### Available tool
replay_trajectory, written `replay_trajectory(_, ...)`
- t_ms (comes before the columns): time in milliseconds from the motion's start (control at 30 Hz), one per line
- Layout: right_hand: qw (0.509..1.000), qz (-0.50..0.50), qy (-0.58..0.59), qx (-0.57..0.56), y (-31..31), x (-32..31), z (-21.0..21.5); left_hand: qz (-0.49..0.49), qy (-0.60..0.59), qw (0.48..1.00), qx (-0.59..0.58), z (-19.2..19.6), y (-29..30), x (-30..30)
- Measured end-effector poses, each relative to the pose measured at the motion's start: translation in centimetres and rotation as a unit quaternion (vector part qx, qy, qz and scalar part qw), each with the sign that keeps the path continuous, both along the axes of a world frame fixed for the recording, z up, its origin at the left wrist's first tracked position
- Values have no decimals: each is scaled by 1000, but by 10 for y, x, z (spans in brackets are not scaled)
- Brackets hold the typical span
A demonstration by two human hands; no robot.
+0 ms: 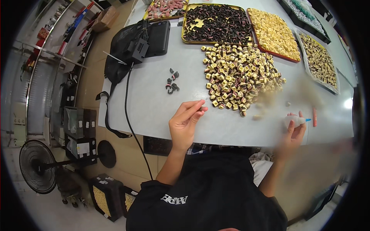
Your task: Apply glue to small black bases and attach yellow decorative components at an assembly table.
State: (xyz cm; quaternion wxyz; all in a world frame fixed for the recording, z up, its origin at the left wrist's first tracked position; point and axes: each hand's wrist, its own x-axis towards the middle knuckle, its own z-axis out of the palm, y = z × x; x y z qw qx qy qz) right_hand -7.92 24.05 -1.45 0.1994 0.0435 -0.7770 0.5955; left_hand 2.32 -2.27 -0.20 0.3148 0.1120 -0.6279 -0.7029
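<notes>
My left hand (184, 124) is raised over the near edge of the table, thumb and fingertips pinched on a small dark piece (202, 109) that the fingers mostly hide. To the right, my right hand (294, 134) is closed round a small whitish squeeze bottle (291, 121) with a blue nozzle pointing right. Between and beyond the hands lies a heap of small blocky pieces (235, 77), cream-yellow on one face with dark and pinkish sides. Left of the heap, several loose dark curved pieces (173, 82) lie apart on the white tabletop (150, 100).
At the back stand a tray of dark curved pieces (216, 23), a tray of cream-yellow pieces (273, 32) and a tray of finished-looking blocks (318, 59). A red stick (315, 117) lies by the bottle. A black bag (119, 46) and a cable (127, 107) occupy the left side. Smears blur the right.
</notes>
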Motion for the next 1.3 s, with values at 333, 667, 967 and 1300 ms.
replay_trajectory(333,951,229,-66,-199,-18,15,8,-90,4,995,-40,-4,-5,10)
replay_trajectory(667,859,308,-149,-380,-86,30,5,-96,-19,973,-208,-4,-3,4)
replay_trajectory(967,871,330,-147,-333,-93,33,7,-118,9,968,-221,-8,-6,5)
replay_trajectory(1300,876,310,-140,-343,-93,34,10,-158,26,984,-76,-10,-5,6)
